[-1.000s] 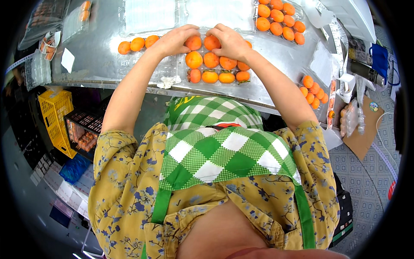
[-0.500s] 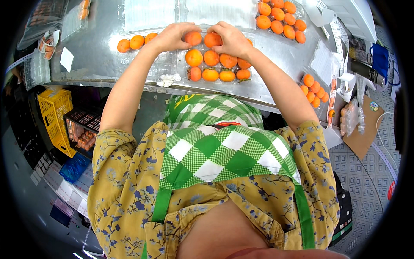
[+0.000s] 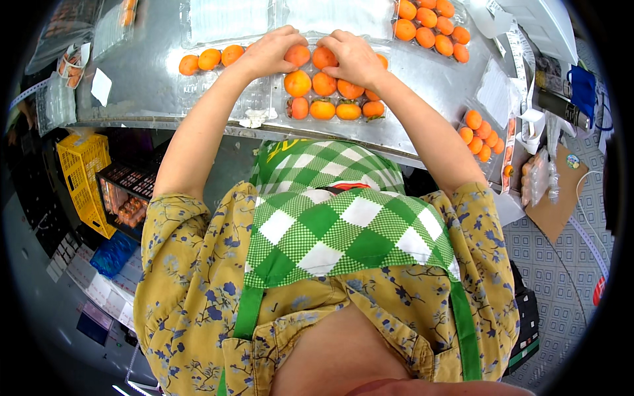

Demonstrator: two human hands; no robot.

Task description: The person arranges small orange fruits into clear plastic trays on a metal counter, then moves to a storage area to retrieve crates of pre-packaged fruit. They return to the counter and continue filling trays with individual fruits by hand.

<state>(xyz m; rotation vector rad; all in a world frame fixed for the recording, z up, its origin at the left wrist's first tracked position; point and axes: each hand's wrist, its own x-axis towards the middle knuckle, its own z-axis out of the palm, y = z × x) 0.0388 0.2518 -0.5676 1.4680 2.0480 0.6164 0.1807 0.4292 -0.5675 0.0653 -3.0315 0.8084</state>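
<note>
A clear plastic tray (image 3: 338, 121) of orange persimmons lies in front of me near the table's front edge. Its near row shows leafy green caps on several fruits. My left hand (image 3: 267, 55) curls its fingers around a persimmon (image 3: 298, 55) in the far row. Beside it, my right hand (image 3: 353, 59) has its thumb and fingers around another persimmon (image 3: 324, 57) in that row. Part of the far row is hidden under my right hand. A separate row of persimmons (image 3: 210, 59) lies left of my left hand, its right end next to my wrist.
Stacks of clear empty trays (image 3: 228, 23) stand at the back of the metal table (image 3: 148, 86). Filled fruit trays (image 3: 432, 30) are at the far right, and a smaller one (image 3: 482, 136) at the right edge. A yellow crate (image 3: 82, 178) stands below left.
My left hand has shifted slightly up and away at the fingers. Both hands stay on the same two persimmons, and the tray has hardly moved.
</note>
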